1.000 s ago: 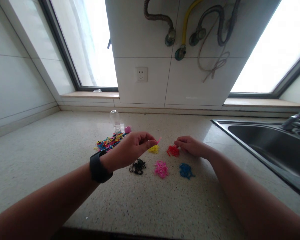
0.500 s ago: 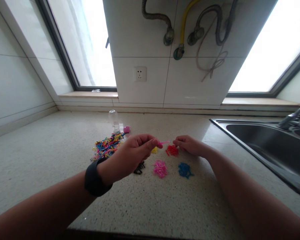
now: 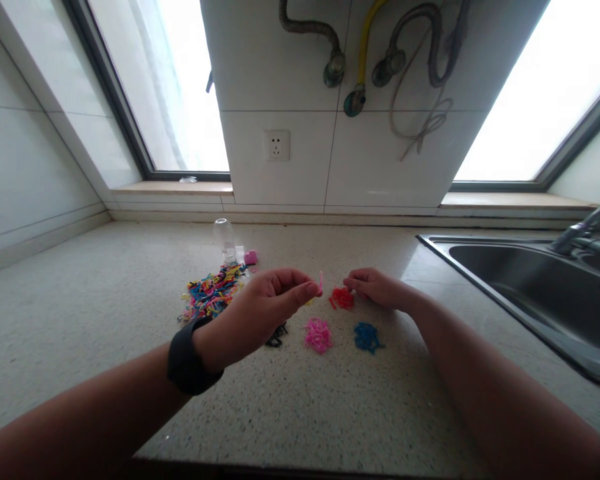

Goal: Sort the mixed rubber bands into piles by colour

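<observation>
A pink rubber band (image 3: pixel 321 283) stands up from the closed fingertips of my left hand (image 3: pixel 277 297), held above the counter. My right hand (image 3: pixel 373 287) rests at the edge of the red rubber bands (image 3: pixel 341 298), its fingers pinched together; whatever may be between them is too small to see. Nearer to me lie a pink pile of rubber bands (image 3: pixel 319 335) and a blue pile (image 3: pixel 367 337). My left hand partly hides the black rubber bands (image 3: pixel 277 335) and almost wholly covers a yellow pile. Behind my left wrist spreads a mixed-colour heap of rubber bands (image 3: pixel 211 293).
A clear plastic bottle (image 3: pixel 223 237) stands behind the mixed heap, beside a pink cap (image 3: pixel 251 257). To the right, a steel sink (image 3: pixel 510 267) with a faucet (image 3: pixel 585 230) is set into the speckled counter (image 3: pixel 360 413). A tiled wall with a socket (image 3: pixel 277 145) rises behind.
My left hand has moved slightly forward over the yellow and black piles, and the pink rubber band in it swung sideways, then upright. My right hand has stayed by the red pile.
</observation>
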Motion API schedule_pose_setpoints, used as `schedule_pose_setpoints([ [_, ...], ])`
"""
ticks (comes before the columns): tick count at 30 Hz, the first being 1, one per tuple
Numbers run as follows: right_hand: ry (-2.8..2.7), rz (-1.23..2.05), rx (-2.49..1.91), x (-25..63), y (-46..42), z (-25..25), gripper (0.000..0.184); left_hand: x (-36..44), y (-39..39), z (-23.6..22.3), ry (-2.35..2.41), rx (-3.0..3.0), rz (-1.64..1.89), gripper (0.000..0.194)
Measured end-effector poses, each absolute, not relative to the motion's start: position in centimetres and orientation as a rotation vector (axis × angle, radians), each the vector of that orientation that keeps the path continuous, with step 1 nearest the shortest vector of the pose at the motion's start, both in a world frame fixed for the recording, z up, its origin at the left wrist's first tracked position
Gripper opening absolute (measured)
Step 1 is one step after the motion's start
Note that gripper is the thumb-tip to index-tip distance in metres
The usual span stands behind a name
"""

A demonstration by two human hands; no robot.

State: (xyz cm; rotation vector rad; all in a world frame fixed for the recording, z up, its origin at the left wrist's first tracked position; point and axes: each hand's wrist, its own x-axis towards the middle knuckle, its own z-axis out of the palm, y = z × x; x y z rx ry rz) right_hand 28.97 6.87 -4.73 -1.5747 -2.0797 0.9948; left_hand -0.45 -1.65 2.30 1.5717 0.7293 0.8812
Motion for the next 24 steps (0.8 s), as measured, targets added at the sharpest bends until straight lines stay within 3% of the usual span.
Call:
schedule_pose_setpoints([
  [12,-2.099,0.964,-1.567,28.8,6.7,-4.5,0.048,-0.2,-1.7,1.2,0.822,1.789,0.778,0.035],
  [24,-2.128,0.94,-1.563,28.5,6.5,-4.1,0.046,-0.6,-1.1,-1.6,0.992,2.904,0.43,0.026],
])
